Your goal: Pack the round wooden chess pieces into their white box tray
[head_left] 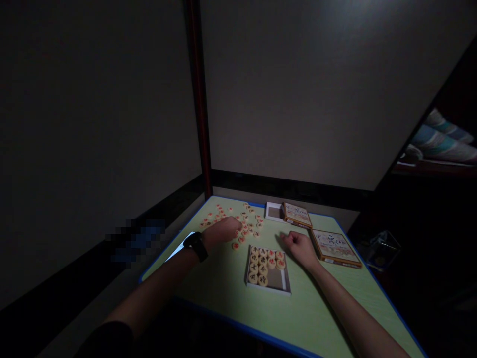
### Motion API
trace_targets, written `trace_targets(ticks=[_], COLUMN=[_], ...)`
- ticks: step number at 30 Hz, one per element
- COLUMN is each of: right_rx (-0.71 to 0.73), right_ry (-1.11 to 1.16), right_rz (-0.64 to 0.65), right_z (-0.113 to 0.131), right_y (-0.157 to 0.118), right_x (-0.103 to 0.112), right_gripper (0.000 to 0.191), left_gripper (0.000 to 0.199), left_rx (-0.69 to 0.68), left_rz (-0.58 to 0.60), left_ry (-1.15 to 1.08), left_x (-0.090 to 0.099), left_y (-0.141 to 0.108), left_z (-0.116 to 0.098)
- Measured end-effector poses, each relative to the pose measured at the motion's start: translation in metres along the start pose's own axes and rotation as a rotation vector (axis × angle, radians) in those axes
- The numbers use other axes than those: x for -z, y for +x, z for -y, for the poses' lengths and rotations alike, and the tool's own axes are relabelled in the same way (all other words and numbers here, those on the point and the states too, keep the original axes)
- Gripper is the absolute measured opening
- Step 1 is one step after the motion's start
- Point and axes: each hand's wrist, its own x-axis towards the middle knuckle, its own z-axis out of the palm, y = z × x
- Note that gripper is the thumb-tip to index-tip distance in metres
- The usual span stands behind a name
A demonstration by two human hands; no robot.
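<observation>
My left hand (226,229), with a dark watch on its wrist, reaches over loose Chinese chess pieces (242,239) at the table's far left. Its fingers are curled together downward; whatever they may hold is hidden. Close to the box's upper right, my right hand (299,245) lies on the table in a loose fist, nothing visible in it. Between my arms sits a shallow open box (276,279) partly filled with rows of round pieces. Black-marked pieces (254,268) fill its left two columns, and red-marked pieces (272,263) occupy its upper right.
Behind stands another open tray (275,211), partly under a printed box lid (297,215). A second printed lid (334,246) lies right of my right hand. A lit phone or tablet (180,247) is under my left wrist. Walls border the green table (231,303).
</observation>
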Motion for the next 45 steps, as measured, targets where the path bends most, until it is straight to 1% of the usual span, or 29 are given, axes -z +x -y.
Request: trace_targets(ticks=[4,7,10,14,18,23,25,30,33,37,41,45], right_rx=[0.002,-0.002,-0.008,-0.006,0.007,0.008,0.007,0.007,0.008,0.005,0.009,0.015], right_ry=[0.001,-0.001,-0.004,-0.007,-0.009,-0.011,-0.012,-0.011,-0.009,-0.01,-0.016,-0.016], right_rz=[0.004,0.005,0.006,0.008,0.004,-0.003,-0.005,-0.006,-0.009,-0.008,-0.005,-0.006], right_z=[0.0,0.001,0.001,0.002,0.002,0.002,0.002,0.004,0.004,0.002,0.002,0.002], right_y=[0.0,-0.001,-0.001,-0.001,-0.001,-0.001,0.0,-0.001,-0.001,-0.001,-0.001,-0.001], right_x=[0.0,0.0,0.0,0.001,0.002,0.001,0.001,0.001,0.001,0.0,0.001,0.0], right_gripper=[0.053,0.051,0.051,0.053,0.052,0.053,0.053,0.054,0.054,0.053,0.054,0.055], left_gripper=[0.028,0.039,0.044,0.039,0.035,0.017,0.013,0.017,0.019,0.014,0.015,0.012], left_rx=[-0.075,-0.092,-0.11,-0.129,-0.082,-0.031,-0.023,0.002,-0.013,-0.029,-0.032,-0.046], left_rz=[-0.035,-0.043,-0.031,0.009,0.017,0.028,0.026,-0.007,-0.017,-0.012,-0.029,-0.068], left_ry=[-0.077,-0.094,-0.102,-0.11,-0.07,-0.022,-0.009,0.017,0.022,0.029,0.019,-0.013], left_x=[-0.009,-0.016,-0.015,-0.007,-0.006,-0.008,-0.006,-0.002,-0.005,-0.013,-0.019,-0.025], left_y=[0.001,0.003,0.004,0.005,0.006,0.004,0.004,0.005,0.006,0.006,0.005,0.008], left_z=[0.005,0.012,0.015,0.012,0.006,0.004,0.003,-0.005,-0.016,-0.026,-0.025,-0.023])
